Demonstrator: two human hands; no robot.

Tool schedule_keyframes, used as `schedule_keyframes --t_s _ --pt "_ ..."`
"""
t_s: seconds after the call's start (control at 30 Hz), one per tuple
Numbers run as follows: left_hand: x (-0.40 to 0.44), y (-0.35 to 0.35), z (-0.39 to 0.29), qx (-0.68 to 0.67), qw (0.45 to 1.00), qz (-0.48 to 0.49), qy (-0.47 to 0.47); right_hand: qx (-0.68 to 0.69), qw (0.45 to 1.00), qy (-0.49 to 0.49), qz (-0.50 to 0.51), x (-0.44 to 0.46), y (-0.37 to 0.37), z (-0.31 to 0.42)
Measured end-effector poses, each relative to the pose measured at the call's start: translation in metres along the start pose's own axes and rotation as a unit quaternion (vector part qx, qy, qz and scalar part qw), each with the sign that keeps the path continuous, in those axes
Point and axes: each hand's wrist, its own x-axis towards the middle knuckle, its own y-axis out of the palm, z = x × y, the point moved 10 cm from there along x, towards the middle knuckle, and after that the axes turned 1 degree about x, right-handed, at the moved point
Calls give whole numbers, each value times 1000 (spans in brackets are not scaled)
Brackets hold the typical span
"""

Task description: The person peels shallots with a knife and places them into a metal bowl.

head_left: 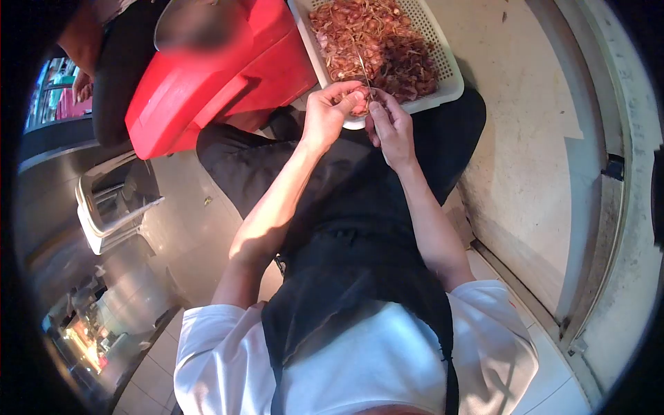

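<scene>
My left hand [326,116] pinches a reddish shallot [360,101] between thumb and fingers, just above the near edge of a white perforated basket [451,93]. In my right hand [393,131] is a small knife [362,65], its thin blade pointing up and away from me beside the shallot. Both hands are close together, their fingertips nearly meeting. A heap of shallots and papery brown skins [366,38] fills the basket in front of my knees. The knife's handle is mostly hidden by my right fingers.
A red plastic container [228,83] stands to the left of the basket, with a blurred round metal bowl [197,24] on top. Another person's hand [81,87] hangs at the upper left. A white-framed chair [117,200] is on the left. A pale wall [526,159] runs along the right.
</scene>
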Motion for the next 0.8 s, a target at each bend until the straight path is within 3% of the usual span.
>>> schedule_keyframes --t_s 0.17,0.27,0.47,0.57,0.8 --pt "-3 -2 1 72 997 -17 14 33 999 15 -6 0 1 -4" --pt "-3 -4 -9 138 987 -19 85 76 997 32 -5 2 5 -7" --pt "-1 -6 1 105 994 -8 30 101 994 42 12 4 6 -7" --pt "0 -3 12 -29 999 -20 -29 83 996 36 13 8 7 -9" --pt "-1 1 11 -103 992 -28 -60 34 999 17 22 9 5 2"
